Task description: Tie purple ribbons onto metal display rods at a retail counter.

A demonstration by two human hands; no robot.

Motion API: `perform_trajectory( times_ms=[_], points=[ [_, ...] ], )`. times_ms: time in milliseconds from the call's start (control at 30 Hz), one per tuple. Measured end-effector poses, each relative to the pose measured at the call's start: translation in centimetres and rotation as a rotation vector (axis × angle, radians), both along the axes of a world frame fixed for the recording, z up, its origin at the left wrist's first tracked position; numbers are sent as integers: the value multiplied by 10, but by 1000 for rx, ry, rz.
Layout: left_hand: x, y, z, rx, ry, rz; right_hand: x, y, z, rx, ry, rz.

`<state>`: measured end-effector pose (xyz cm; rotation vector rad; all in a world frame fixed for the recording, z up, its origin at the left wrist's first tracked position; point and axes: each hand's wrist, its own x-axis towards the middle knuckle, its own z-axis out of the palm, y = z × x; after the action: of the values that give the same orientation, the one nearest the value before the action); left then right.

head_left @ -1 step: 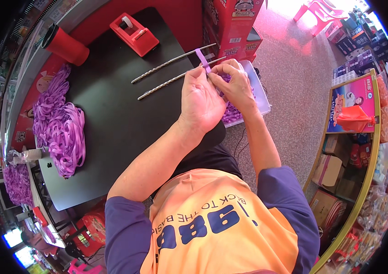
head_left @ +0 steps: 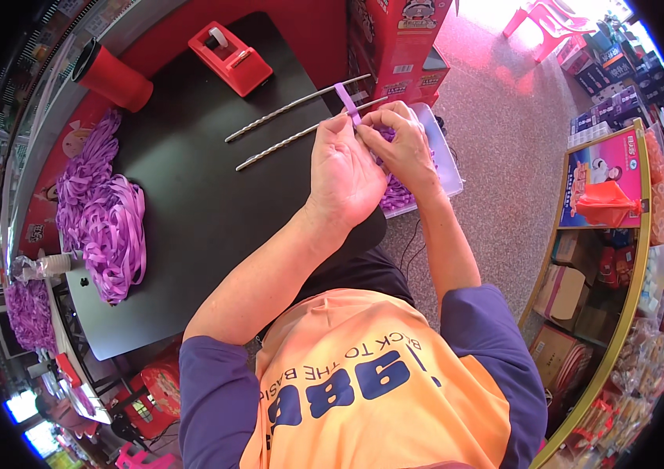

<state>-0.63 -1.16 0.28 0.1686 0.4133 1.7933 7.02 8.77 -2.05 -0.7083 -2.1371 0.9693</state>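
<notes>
Two twisted metal rods (head_left: pixel 277 145) lie side by side, reaching past the far right edge of the black tabletop (head_left: pixel 215 211). A purple ribbon (head_left: pixel 345 100) spans both rods near their right ends. My left hand (head_left: pixel 344 176) is closed in a pinch at the ribbon, palm turned up, beside the nearer rod. From the right, my right hand (head_left: pixel 401 144) also pinches the ribbon's lower end, its fingertips close to the left thumb. Below the hands, a white bin (head_left: pixel 443 156) contains more purple ribbon, partly hidden by my right hand and wrist.
Heaps of purple ribbon (head_left: pixel 113 234) lie at the table's left. A red tape dispenser (head_left: pixel 230 61) and a red cup (head_left: pixel 113 76) stand farther back. Red cartons (head_left: pixel 398 47) rise beyond the rods. On the right is a gold-edged shelf (head_left: pixel 631 289) with goods.
</notes>
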Motion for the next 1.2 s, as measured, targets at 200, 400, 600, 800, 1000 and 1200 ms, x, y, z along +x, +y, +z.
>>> perform_trajectory(
  times_ms=[200,400,600,800,1000,1200],
  points=[
    [0,0,1,10,-29,1,0,-3,3,-15,-3,3],
    [3,0,7,-107,-34,39,6,10,13,29,-10,-10],
    [4,-1,7,-169,15,38,-6,66,28,-151,-117,54],
    [3,-2,9,-129,26,14,-30,97,21,-574,-256,386],
    [2,-1,9,-107,9,2,-30,119,8,-769,-258,526],
    [2,-2,12,-126,-1,12,-52,115,-31,-1165,-159,566]
  ],
)
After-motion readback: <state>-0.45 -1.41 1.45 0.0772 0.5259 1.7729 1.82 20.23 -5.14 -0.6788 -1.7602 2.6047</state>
